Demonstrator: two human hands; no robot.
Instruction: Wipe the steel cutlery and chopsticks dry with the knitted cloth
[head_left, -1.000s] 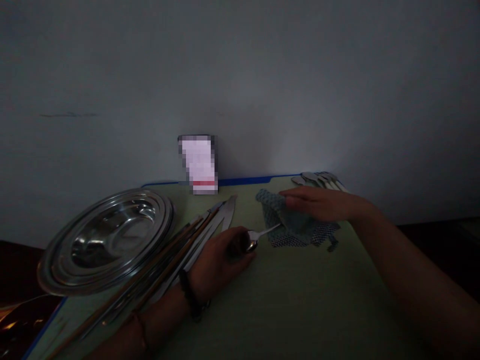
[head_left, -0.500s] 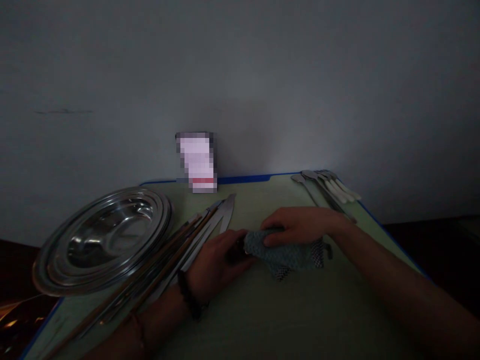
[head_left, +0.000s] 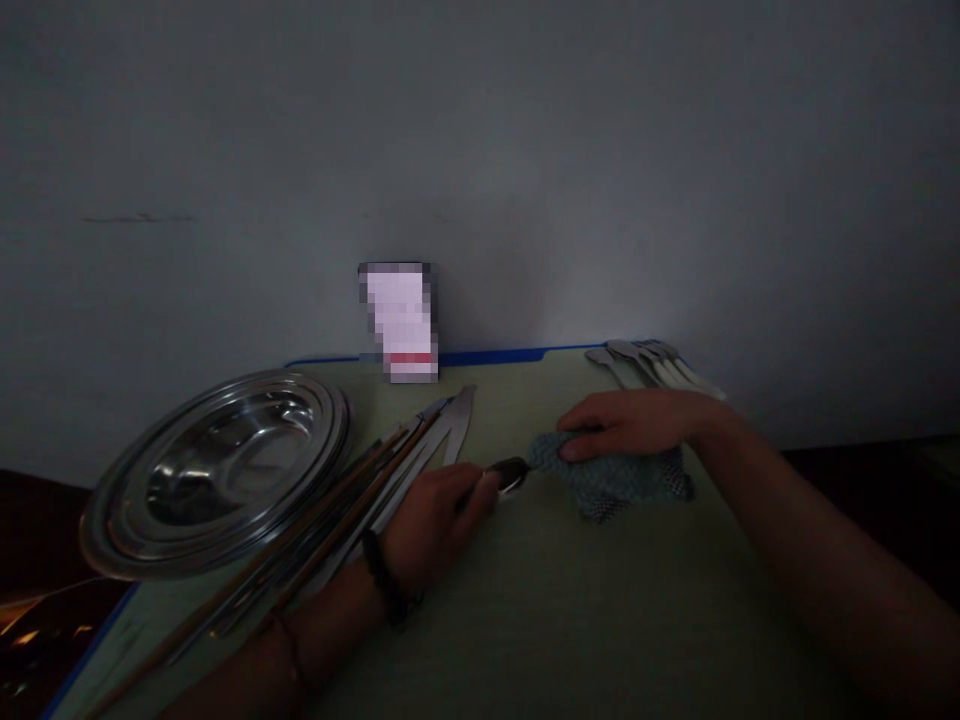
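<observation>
The scene is dim. My left hand [head_left: 439, 520] rests on the pale table [head_left: 585, 620], its fingers pinched on the bowl end of a metal spoon [head_left: 510, 474]. The spoon's handle runs to the right and is hidden inside a blue-grey checked cloth [head_left: 622, 478]. My right hand [head_left: 637, 422] lies on top of that cloth with the fingers curled over it, gripping it around the handle.
A stack of round steel plates [head_left: 217, 470] sits at the left. Several long knives and sticks [head_left: 375, 480] lie slanted beside my left wrist. More spoons [head_left: 649, 362] lie at the far right corner. A small blurred card [head_left: 401, 320] leans against the wall.
My right hand slid the cloth left over the spoon up to my left hand, then back right along the handle, so the spoon's bowl shows again. My left hand stayed put.
</observation>
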